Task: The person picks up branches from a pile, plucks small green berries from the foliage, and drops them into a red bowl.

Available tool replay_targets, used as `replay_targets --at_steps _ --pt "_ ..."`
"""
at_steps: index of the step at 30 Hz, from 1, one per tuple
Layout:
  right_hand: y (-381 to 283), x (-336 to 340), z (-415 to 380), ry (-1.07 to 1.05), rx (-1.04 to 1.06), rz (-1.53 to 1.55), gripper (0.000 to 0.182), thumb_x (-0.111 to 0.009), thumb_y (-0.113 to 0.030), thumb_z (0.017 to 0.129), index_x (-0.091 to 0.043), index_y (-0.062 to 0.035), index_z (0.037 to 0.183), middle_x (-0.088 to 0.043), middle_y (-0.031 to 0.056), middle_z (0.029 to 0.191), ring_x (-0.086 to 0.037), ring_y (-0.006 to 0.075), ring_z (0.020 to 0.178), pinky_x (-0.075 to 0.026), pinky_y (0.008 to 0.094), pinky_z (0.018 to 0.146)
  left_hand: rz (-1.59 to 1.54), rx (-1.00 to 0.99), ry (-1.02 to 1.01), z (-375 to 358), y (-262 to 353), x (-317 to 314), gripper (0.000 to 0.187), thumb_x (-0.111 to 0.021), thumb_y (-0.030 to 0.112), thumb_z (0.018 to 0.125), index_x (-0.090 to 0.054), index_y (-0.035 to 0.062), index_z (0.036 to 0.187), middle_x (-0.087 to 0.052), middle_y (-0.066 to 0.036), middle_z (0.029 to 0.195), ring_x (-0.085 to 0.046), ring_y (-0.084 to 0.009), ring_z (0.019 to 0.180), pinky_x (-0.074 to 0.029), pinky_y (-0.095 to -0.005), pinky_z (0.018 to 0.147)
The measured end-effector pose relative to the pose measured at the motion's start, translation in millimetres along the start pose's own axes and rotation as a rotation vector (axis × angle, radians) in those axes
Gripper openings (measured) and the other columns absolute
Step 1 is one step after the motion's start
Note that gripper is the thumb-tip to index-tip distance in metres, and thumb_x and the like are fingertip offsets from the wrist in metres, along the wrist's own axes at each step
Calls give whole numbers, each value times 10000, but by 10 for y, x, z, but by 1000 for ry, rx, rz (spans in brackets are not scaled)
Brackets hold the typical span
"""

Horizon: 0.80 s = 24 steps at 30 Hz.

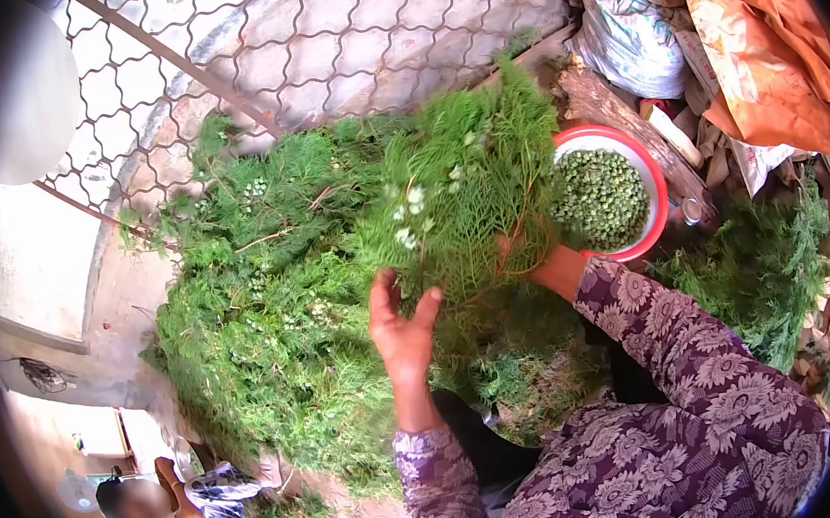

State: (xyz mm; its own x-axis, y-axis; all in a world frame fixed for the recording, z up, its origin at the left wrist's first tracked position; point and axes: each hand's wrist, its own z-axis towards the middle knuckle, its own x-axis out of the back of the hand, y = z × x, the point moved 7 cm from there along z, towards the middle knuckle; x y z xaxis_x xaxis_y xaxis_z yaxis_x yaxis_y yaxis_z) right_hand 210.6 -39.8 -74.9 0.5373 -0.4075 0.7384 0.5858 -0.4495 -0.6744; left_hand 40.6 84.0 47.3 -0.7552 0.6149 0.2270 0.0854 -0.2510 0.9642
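My right hand (527,253), mostly hidden behind foliage, grips a feathery green conifer branch (476,168) raised in front of me. Pale green seed cones (415,206) hang in a small cluster on the branch's left side. Just below that cluster is my left hand (403,337), its thumb and fingers apart and nothing seen between them. To the right of the branch stands a white bowl with a red rim (661,184), holding many small green cones (600,200).
A large heap of cut conifer branches (286,335) spreads at left, against a wire mesh panel (343,52). More greenery (753,269) lies at right. A log (606,101), a white sack (630,32) and orange sheeting (757,62) sit beyond the bowl. Another person (178,516) sits at lower left.
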Motion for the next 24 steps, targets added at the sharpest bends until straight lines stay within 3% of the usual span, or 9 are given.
replay_targets --at_steps 5,7,8,11,13,17,18,22,24 --pt "-188 157 -170 290 108 -258 463 -436 -232 886 -309 -88 1307 -418 95 1264 -390 242 1159 -310 370 994 -347 48 -31 130 -12 -24 563 -685 7 730 -429 -27 1230 -550 -131 1126 -526 -213 1028 -451 -313 856" --pt "-365 164 -136 11 -30 210 503 -471 -178 862 -282 -84 1319 -405 90 1277 -368 232 1179 -297 377 998 -421 322 -60 115 -266 -62 524 -707 23 719 -439 -47 1164 -577 -133 1041 -578 -209 900 -472 -329 833" --pt "-193 29 -107 11 -30 210 503 -471 -178 862 -282 -84 1319 -405 90 1277 -368 232 1179 -297 377 998 -453 260 -18 121 -279 -59 427 -708 31 723 -490 -25 1086 -605 -106 953 -596 -187 813 -499 -317 750" --pt "265 -348 -59 98 19 456 520 -466 -175 864 -258 -77 1330 -389 81 1292 -369 228 1180 -293 381 1001 -454 181 -3 177 -222 -92 357 -715 37 718 -527 -14 1017 -612 -95 907 -597 -192 788 -506 -319 710" --pt "298 -351 -84 144 -24 621 524 -514 -190 815 -339 -67 1294 -451 96 1239 -397 248 1163 -324 387 971 -447 169 19 164 -98 -131 333 -695 25 731 -551 9 1031 -618 -84 912 -583 -164 812 -480 -294 740" --pt "216 -253 -98 131 -10 518 499 -514 -199 812 -370 -72 1273 -474 101 1210 -427 251 1130 -351 376 941 -658 188 61 261 -147 -59 294 -689 50 741 -577 53 1013 -629 -73 876 -575 -147 768 -455 -257 737" --pt "180 -217 -90 119 0 474 493 -514 -201 811 -378 -74 1268 -480 102 1203 -435 252 1122 -357 373 934 -685 203 -13 325 -285 -30 200 -688 96 749 -584 56 915 -621 -70 785 -555 -154 659 -464 -278 643" --pt "-70 -88 -71 38 60 249 470 -514 -210 808 -409 -79 1247 -504 106 1173 -466 255 1089 -384 363 904 -905 258 98 325 -154 164 140 -634 114 800 -562 9 858 -576 -64 688 -502 -149 562 -420 -283 476" --pt "-237 -60 -78 -25 94 95 459 -515 -214 806 -424 -81 1237 -516 108 1159 -481 257 1072 -398 357 890 -891 250 109 307 -141 207 136 -631 104 801 -560 -1 849 -574 -68 686 -497 -148 554 -415 -275 473"
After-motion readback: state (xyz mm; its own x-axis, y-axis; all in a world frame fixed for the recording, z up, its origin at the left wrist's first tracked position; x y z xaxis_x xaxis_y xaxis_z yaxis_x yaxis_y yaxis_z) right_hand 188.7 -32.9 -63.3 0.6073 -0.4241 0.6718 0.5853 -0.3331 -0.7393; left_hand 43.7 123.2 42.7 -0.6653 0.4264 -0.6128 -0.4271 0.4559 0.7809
